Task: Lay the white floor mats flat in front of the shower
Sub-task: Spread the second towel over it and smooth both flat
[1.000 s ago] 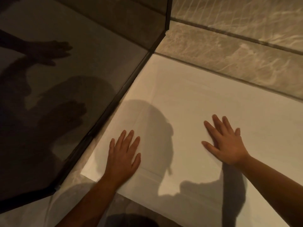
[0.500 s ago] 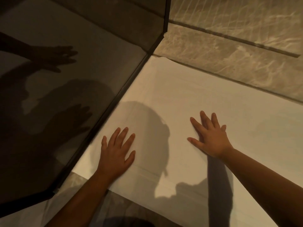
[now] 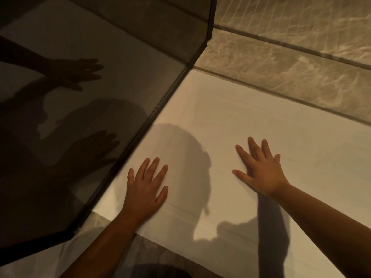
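A white floor mat (image 3: 251,117) lies spread flat on the floor, its left edge against the base of the dark glass shower wall (image 3: 80,117). My left hand (image 3: 145,187) rests palm down on the mat near its near-left corner, fingers apart. My right hand (image 3: 261,171) presses palm down on the mat further right, fingers spread. Neither hand holds anything. A hem band runs along the mat's near edge (image 3: 180,217).
Marbled stone floor tiles (image 3: 291,63) lie beyond the mat's far edge, and more tile shows below its near edge (image 3: 124,255). The shower's glass corner post (image 3: 209,19) stands at the top centre. The glass reflects my arms and shadow.
Both hands slid slightly across the mat, first toward the left and then back a little. The mat's far-left corner now lies flatter against the glass and tile.
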The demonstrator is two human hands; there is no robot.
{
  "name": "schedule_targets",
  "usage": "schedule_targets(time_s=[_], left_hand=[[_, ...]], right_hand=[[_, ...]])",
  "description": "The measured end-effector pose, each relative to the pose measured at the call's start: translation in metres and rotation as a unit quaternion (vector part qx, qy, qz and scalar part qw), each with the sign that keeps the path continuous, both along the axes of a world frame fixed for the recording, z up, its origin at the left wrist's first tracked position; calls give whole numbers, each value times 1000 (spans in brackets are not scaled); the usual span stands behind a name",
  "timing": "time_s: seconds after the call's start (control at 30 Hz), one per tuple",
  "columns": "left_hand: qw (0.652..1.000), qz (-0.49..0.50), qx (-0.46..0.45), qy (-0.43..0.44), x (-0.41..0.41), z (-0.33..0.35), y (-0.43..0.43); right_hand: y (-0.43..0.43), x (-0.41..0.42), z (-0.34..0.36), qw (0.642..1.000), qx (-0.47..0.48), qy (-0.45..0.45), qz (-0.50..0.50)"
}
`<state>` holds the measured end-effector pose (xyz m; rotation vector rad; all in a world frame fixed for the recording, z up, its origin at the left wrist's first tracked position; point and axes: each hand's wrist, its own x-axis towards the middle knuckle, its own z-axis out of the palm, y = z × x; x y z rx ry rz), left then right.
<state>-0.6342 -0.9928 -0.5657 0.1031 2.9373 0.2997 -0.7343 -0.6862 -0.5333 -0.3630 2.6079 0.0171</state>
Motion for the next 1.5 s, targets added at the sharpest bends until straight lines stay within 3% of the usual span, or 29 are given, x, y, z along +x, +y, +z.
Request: schedule_targets(time_s=[0.97, 1.27, 1.5], left_hand=[[1000, 21, -7, -18, -9, 8, -7], [994, -107, 16, 14, -69, 40, 103], [952, -297, -22, 65, -107, 83, 205]], right_hand=[[-14, -17, 11, 999, -28, -23, 20], [86, -1, 70, 999, -11, -6, 36], [184, 63, 66, 983, -49, 40, -174]])
